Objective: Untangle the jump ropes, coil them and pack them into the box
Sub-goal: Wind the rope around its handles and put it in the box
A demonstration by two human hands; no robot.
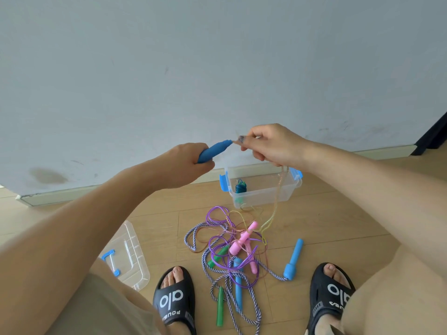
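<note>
Between your sandalled feet lies the tangled heap of jump ropes [232, 252] on the wooden floor, pink, green and blue handles mixed in. Beyond it stands the clear plastic box with blue latches [287, 189], one dark coiled rope already inside. Above, your left hand [191, 163] wraps round the blue plastic handle [212, 151]; its long axis points up-right toward your right hand [271, 146], whose fingertips pinch the thin translucent cord [278, 189], which hangs down into the heap.

Rope tangle [232, 250] lies before the box [262, 189], lid [128, 257] to its left.
</note>
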